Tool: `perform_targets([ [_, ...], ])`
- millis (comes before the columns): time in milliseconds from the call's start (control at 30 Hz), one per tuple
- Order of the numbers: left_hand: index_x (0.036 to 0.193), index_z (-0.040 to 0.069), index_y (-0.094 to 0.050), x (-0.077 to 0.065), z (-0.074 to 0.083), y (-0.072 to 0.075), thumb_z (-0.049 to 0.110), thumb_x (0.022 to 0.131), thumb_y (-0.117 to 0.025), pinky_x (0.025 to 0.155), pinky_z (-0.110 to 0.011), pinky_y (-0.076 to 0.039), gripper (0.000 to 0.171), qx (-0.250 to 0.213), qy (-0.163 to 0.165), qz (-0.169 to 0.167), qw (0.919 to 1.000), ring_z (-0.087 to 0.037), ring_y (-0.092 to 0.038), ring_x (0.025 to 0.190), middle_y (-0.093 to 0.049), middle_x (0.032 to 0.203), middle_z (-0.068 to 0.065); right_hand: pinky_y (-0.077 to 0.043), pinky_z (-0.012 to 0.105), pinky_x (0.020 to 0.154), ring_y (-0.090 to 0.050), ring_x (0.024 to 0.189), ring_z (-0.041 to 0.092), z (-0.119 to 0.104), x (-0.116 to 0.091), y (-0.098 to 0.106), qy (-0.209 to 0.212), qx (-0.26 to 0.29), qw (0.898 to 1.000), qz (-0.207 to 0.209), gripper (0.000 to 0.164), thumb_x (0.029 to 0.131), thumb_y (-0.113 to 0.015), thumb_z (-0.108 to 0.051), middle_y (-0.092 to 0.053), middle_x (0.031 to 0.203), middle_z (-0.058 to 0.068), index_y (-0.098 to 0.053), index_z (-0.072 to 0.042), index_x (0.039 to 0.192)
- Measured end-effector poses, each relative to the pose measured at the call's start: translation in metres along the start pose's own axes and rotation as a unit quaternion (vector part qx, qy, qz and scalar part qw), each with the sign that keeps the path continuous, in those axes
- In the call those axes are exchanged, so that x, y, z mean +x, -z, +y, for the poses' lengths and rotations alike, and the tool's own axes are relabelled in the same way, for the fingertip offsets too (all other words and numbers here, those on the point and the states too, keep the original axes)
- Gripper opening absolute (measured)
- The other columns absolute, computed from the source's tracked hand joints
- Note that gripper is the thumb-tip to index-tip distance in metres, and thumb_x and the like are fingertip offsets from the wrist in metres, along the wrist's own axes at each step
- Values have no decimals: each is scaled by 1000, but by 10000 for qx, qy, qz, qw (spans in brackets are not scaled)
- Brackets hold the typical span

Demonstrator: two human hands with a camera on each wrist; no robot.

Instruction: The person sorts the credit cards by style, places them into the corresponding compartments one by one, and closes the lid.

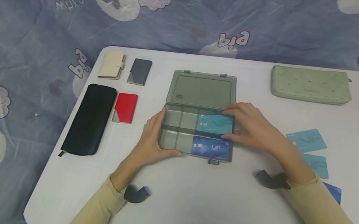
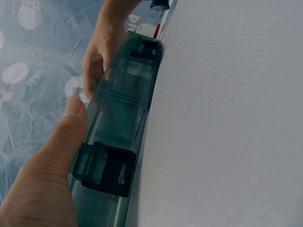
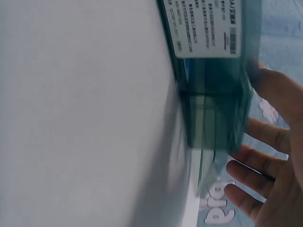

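One left hand (image 1: 147, 140) lies spread along an open green-tinted case (image 1: 189, 118) on the counter (image 1: 185, 207); a crooked push could wedge the teal card (image 1: 212, 124) lying in its far row, beyond the blue card (image 1: 210, 148) in its near row; whether the right hand (image 1: 254, 128), at the teal card's end, pinches it, I cannot tell.

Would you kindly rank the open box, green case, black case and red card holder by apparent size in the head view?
1. Open box
2. Green case and black case, too close to rank
3. Red card holder
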State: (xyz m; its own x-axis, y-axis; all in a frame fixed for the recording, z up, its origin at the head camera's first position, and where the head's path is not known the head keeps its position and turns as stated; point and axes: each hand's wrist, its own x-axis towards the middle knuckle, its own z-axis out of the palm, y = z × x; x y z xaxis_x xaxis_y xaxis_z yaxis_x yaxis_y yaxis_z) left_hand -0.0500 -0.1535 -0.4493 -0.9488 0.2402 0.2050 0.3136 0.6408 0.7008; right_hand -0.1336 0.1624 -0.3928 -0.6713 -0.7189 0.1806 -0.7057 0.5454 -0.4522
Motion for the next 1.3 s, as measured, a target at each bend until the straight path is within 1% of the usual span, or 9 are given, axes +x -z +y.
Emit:
perform_targets([
  [133, 150, 13, -9, -1, 0, 0, 49, 60, -81, 101, -48, -30, 121, 25, 44, -3, 10000, -18, -23, 133, -23, 150, -7, -32, 41, 99, -43, 118, 24, 7, -21, 8, -148, 77, 9995, 253, 59, 71, -80, -30, -53, 123, 6, -57, -8, 120],
  [267, 150, 12, -9, -1, 0, 1, 49, 60, -81, 101, -47, -30, 121, 15, -25, 10, 10000, -19, -24, 133, -24, 150, -7, -26, 21, 103, -45, 114, 24, 18, -56, 24, -283, 118, 9984, 482, 57, 67, -82, -18, -56, 119, 7, -59, -6, 118],
  [400, 150, 12, -9, 1, 2, 1, 49, 60, -81, 101, -47, -31, 121, 6, -61, -11, 10000, -18, -24, 132, -24, 150, -7, -16, 3, 98, -46, 110, 23, 34, -99, 41, -931, 55, 9950, 369, 58, 65, -83, -13, -57, 117, 8, -59, -7, 117],
  [533, 150, 14, -8, 2, 3, 2, 49, 60, -81, 100, -47, -32, 121, -29, 38, -45, 10000, -17, -24, 132, -24, 150, -6, -25, 29, 110, -45, 115, 32, 50, -135, 54, -1889, -125, 9819, -50, 56, 70, -81, -16, -55, 125, 15, -58, -7, 121],
  [633, 150, 15, -8, 1, 3, 2, 49, 60, -81, 100, -48, -31, 121, -62, 102, -60, 9999, -17, -23, 132, -23, 150, -6, -24, 55, 105, -38, 124, 42, 57, -149, 59, -2415, -156, 9694, -414, 55, 76, -76, -20, -47, 134, 22, -55, -3, 125],
  [767, 150, 15, -8, 0, 3, 2, 48, 60, -81, 100, -49, -31, 121, -61, 157, -72, 9998, -18, -23, 133, -23, 150, -6, -16, 53, 110, -29, 133, 42, 55, -152, 59, -2532, -170, 9646, -716, 59, 81, -72, -23, -37, 143, 24, -50, 0, 131],
  [967, 150, 17, -8, -1, 1, 3, 48, 60, -81, 100, -50, -32, 120, -58, 198, -38, 9998, -18, -23, 132, -22, 151, -5, -22, 51, 108, -31, 133, 38, 37, -129, 50, -2025, -103, 9765, -736, 60, 80, -73, -22, -38, 144, 17, -50, -5, 133],
  [1167, 150, 18, -9, -2, 0, 1, 50, 60, -81, 98, -50, -33, 120, -133, 230, -71, 9996, -18, -24, 131, -22, 151, -3, -36, 41, 97, -46, 116, 28, 37, -105, 42, -1479, -167, 9883, -324, 57, 72, -80, -18, -55, 125, 9, -58, -8, 123],
  [1300, 150, 18, -9, -2, 0, 1, 51, 60, -81, 99, -50, -33, 120, -86, 245, -87, 9996, -18, -23, 132, -21, 151, -2, -37, 43, 89, -45, 107, 25, 42, -94, 43, -1547, -378, 9865, -389, 57, 67, -82, -19, -56, 113, 8, -60, -8, 118],
])
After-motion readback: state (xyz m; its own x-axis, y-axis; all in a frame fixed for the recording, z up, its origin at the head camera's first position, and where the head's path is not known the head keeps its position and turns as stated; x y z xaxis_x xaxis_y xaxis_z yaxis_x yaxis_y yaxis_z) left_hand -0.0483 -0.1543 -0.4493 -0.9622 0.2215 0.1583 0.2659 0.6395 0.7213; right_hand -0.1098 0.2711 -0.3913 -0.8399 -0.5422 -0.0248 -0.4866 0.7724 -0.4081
